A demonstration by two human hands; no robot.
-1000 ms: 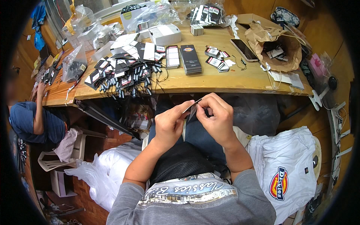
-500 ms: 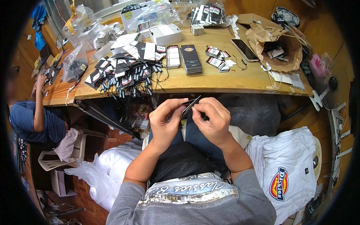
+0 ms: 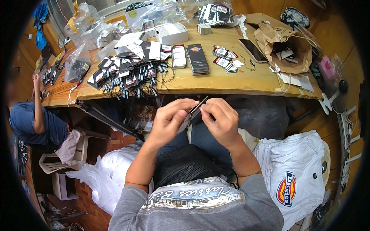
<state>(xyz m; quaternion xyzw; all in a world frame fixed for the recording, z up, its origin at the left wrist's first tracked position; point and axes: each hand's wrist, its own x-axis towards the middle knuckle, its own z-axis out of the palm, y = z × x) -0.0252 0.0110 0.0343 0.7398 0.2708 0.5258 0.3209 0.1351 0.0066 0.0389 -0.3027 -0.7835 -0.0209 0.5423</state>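
Observation:
Over my lap, just off the table's front edge, I hold a thin black hang tag [image 3: 195, 107], seen nearly edge-on and tilted up to the right. My left hand [image 3: 168, 118] is closed on the tag's left side, its fingers reaching behind it and the thumb bent in front. My right hand [image 3: 221, 118] pinches at the tag's upper right edge with thumb and forefinger; any string between those fingertips is too small to make out. Straight ahead on the table are a neat stack of black hang tags [image 3: 197, 57] and a stack of white-faced tags [image 3: 179, 56].
A heap of tags with black strings [image 3: 131, 73] covers the left of the wooden table [image 3: 239, 85]. Small tags [image 3: 224, 61], a phone [image 3: 252, 50] and a paper bag [image 3: 266, 36] lie right. Folded white shirts [image 3: 289, 165] are at my right; a co-worker [image 3: 38, 119] sits left.
My left thumb and fingers have shifted on the hang tag, which now stands more edge-on. My right fingertips have moved slightly along its edge. The co-worker's hand has risen.

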